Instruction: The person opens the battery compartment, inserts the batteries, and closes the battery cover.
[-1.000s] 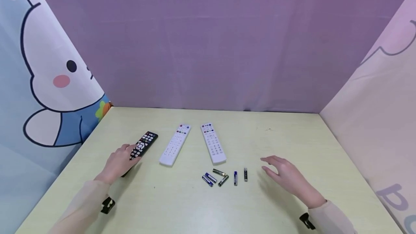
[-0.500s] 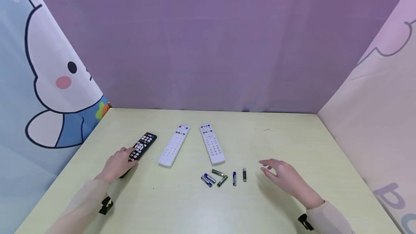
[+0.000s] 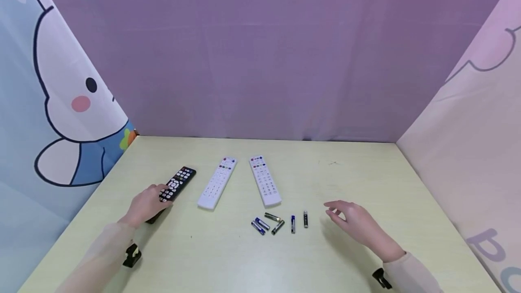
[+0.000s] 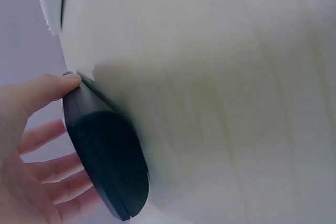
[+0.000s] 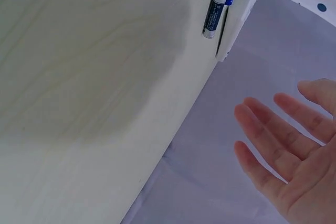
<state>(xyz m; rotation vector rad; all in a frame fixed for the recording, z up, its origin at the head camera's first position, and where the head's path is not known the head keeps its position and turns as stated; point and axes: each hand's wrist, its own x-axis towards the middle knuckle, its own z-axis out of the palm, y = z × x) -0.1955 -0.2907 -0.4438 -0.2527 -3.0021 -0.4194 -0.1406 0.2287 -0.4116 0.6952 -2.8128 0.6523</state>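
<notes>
My left hand (image 3: 142,205) grips the near part of a black remote control (image 3: 179,183), which lies diagonally at the left of the table. In the left wrist view the thumb lies along one side of the black remote (image 4: 107,150) and the fingers along the other. My right hand (image 3: 358,223) is held over the right part of the table, fingers loosely bent, with nothing in it. Nearest to it is a dark AAA-size battery (image 3: 305,219), apart from the fingertips. Beside that battery lies a blue one (image 3: 293,224).
Two white remote controls (image 3: 217,183) lie side by side at the table's middle, buttons up. Several more batteries (image 3: 272,216) lie in a loose cluster in front of them. A purple cloth (image 3: 260,58) hangs behind the table (image 3: 228,257), with printed cloths at both sides.
My left hand has moved slightly nearer along the black remote and stays on it. The right hand's fingertips have drawn a little closer together. The whole view has shifted slightly.
</notes>
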